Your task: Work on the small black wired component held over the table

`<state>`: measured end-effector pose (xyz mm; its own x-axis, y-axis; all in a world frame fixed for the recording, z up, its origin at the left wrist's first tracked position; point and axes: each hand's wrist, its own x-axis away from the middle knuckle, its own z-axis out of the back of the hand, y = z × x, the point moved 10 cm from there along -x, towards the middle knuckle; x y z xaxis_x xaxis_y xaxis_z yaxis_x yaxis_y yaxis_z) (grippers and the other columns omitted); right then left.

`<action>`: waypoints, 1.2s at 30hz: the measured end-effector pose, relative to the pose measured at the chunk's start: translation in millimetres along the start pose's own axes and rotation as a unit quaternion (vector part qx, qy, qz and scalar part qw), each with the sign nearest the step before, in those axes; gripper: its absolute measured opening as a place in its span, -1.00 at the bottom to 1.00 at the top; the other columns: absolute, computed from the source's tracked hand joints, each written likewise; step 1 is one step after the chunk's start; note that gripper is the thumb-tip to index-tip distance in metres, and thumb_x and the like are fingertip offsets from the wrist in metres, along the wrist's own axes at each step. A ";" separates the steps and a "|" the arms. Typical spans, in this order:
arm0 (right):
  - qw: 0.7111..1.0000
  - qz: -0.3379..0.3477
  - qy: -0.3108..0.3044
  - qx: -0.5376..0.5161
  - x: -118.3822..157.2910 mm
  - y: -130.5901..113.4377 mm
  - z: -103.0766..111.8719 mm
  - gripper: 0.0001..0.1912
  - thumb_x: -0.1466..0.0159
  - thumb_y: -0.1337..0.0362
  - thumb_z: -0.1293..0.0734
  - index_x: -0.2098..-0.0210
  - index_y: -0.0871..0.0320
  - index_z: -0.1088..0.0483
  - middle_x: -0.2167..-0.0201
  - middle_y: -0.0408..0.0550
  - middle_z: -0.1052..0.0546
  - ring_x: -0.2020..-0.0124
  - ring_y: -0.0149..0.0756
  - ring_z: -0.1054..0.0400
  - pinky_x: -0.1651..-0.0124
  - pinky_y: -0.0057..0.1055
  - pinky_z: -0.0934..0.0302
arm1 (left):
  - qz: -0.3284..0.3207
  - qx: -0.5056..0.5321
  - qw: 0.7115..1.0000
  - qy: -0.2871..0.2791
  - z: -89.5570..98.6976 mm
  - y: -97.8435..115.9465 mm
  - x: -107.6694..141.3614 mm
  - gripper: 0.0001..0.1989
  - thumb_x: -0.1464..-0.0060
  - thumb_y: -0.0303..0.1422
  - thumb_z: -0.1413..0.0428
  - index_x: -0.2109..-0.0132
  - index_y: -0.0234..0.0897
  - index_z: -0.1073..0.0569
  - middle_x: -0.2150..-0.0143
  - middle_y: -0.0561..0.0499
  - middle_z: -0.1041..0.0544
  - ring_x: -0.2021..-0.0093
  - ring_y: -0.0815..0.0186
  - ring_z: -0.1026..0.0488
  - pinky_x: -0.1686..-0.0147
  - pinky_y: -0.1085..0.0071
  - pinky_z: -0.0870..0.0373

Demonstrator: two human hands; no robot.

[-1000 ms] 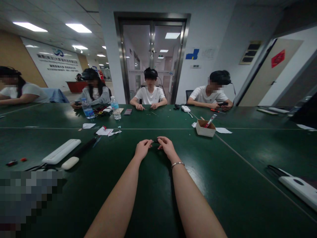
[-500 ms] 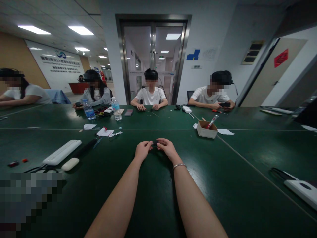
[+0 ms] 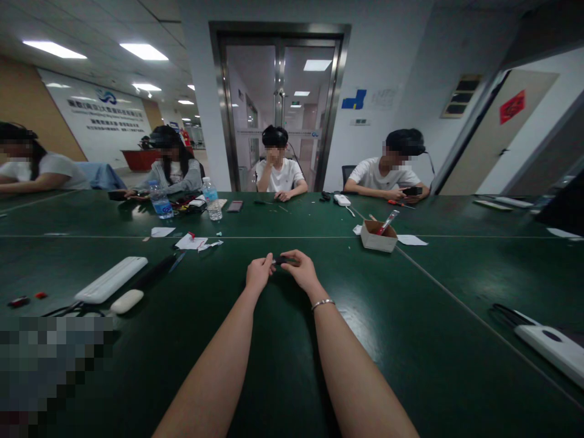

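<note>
Both my hands meet above the green table (image 3: pixel 292 340). Between them is a small dark object (image 3: pixel 280 260), black with a paler bit at its left end; its exact kind is too small to make out. My left hand (image 3: pixel 259 274) pinches the left end between thumb and fingers. My right hand (image 3: pixel 301 268), with a silver bangle at its wrist, has thumb and fingertips closed on the right end. Parts of the object are hidden behind the fingers.
Left lie a white power strip (image 3: pixel 112 280), a white oval case (image 3: pixel 127 302) and paper scraps (image 3: pixel 191 242). Ahead right stands a small open box (image 3: pixel 378 237) holding a tool. Two water bottles (image 3: pixel 212 199) stand further off. Another power strip (image 3: pixel 552 350) lies right. Several people sit opposite.
The dark object now shows more between my hands, its paler left end visible. My hands have shifted slightly left in view. The person opposite has raised one hand to the face.
</note>
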<state>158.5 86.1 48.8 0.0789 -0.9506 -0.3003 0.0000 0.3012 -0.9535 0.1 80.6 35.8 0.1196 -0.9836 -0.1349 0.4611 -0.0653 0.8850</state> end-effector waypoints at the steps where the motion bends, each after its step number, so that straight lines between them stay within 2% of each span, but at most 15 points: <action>1: 1.000 -0.017 -0.008 -0.020 0.2 3.7 -0.7 -0.68 0.06 0.39 -0.46 0.27 0.16 -0.46 0.26 -0.05 -0.54 0.26 -0.31 -0.48 0.13 -0.30 -0.39 | 0.000 -0.004 1.000 0.002 0.8 1.3 1.4 -0.40 -0.12 0.08 0.17 0.52 -0.28 -0.45 0.57 -0.01 -0.46 0.54 0.32 -0.36 0.46 0.41 -0.20; 6: 0.986 -0.123 -0.027 -0.113 2.4 28.3 -2.5 -0.71 0.02 0.23 -0.50 0.34 0.22 -0.43 0.54 -0.10 -0.51 0.55 -0.36 -0.46 0.45 -0.42 -0.41 | -0.029 -0.033 0.999 -0.012 -1.7 9.5 5.8 -0.42 -0.09 0.10 0.15 0.48 -0.27 -0.47 0.54 0.00 -0.48 0.51 0.31 -0.37 0.45 0.40 -0.18; 11: 0.983 -0.143 -0.014 -0.116 1.4 33.1 1.2 -0.72 0.01 0.21 -0.51 0.40 0.24 -0.43 0.62 -0.10 -0.49 0.65 -0.42 -0.38 0.60 -0.53 -0.31 | -0.034 -0.027 0.999 -0.029 -4.7 11.3 5.9 -0.44 -0.08 0.09 0.13 0.43 -0.29 -0.49 0.49 -0.02 -0.51 0.47 0.30 -0.39 0.43 0.41 -0.20; 20: 0.984 -0.137 -0.033 -0.112 2.4 31.2 -1.8 -0.69 0.00 0.15 -0.50 0.42 0.25 -0.44 0.63 -0.07 -0.50 0.64 -0.42 -0.38 0.59 -0.53 -0.28 | -0.034 -0.049 0.998 -0.024 -7.1 4.7 1.6 -0.42 -0.10 0.11 0.18 0.52 -0.25 -0.42 0.57 0.03 -0.44 0.52 0.31 -0.35 0.46 0.42 -0.14; 28: 0.988 -0.092 -0.047 -0.112 4.5 16.3 -3.9 -0.60 0.08 0.17 -0.52 0.27 0.20 -0.46 0.52 -0.17 -0.50 0.60 -0.46 -0.38 0.49 -0.49 -0.30 | -0.005 -0.022 1.000 -0.013 -5.6 0.1 0.4 -0.42 -0.11 0.12 0.22 0.58 -0.23 -0.30 0.60 0.05 -0.35 0.55 0.33 -0.28 0.49 0.42 -0.10; 36: 0.987 -0.124 -0.009 -0.100 1.3 28.6 3.6 -0.61 0.07 0.08 -0.50 0.39 0.24 -0.46 0.64 -0.17 -0.46 0.66 -0.48 -0.30 0.46 -0.45 -0.31 | -0.049 -0.022 0.998 -0.036 -11.0 9.8 3.1 -0.51 -0.13 0.03 0.15 0.44 -0.26 -0.40 0.49 0.05 -0.43 0.47 0.34 -0.34 0.45 0.44 -0.16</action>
<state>162.3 93.7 21.2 0.1188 -0.9912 -0.0584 -0.1751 0.0370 -0.9838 14.7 78.8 39.2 0.0100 -0.9824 -0.1867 0.5053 -0.1562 0.8487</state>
